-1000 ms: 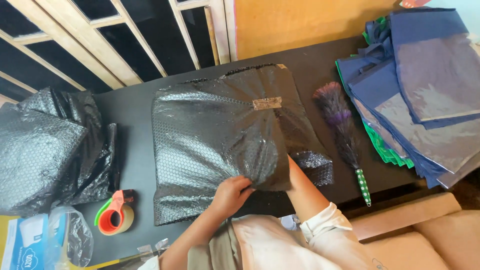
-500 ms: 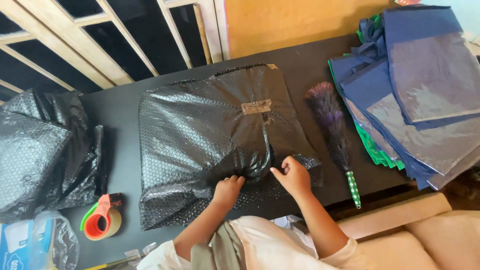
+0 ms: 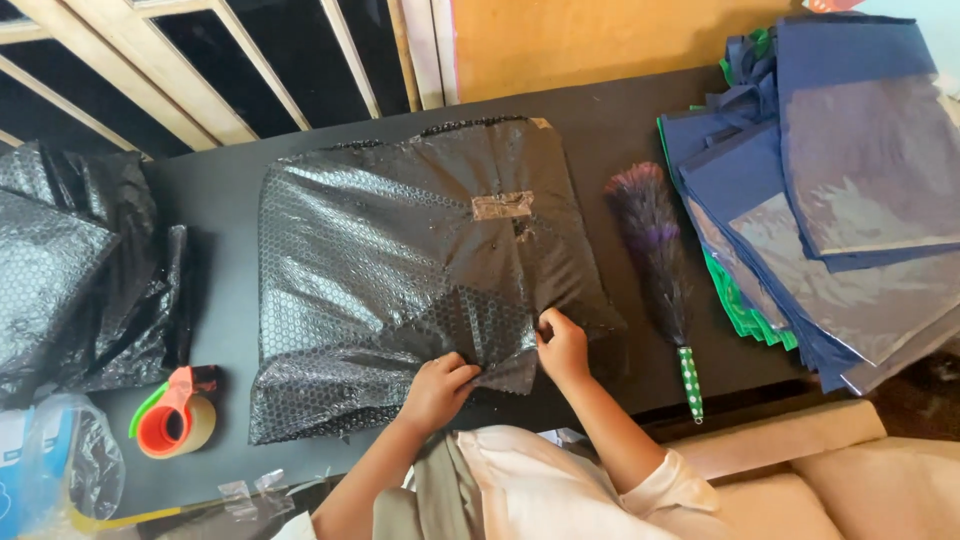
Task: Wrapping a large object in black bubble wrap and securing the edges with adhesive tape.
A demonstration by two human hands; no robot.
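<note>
Orange tape dispenser (image 3: 172, 413) sits near the worktop's (image 3: 225, 205) front-left corner. Mid-worktop, the glossy black bubble-wrap parcel (image 3: 400, 260): my left hand (image 3: 437, 388) and right hand (image 3: 562, 345) both pinch its pointed front flap, previously lying loose. Feather duster (image 3: 655, 265) lies right.

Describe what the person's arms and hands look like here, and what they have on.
Both hands are bare: no gloves, and no rings or watch that I can make out on the left hand or right hand. The forearms are bare too. The right arm has a short, pale cream sleeve ending near the elbow; the left sleeve is out of view.
</note>
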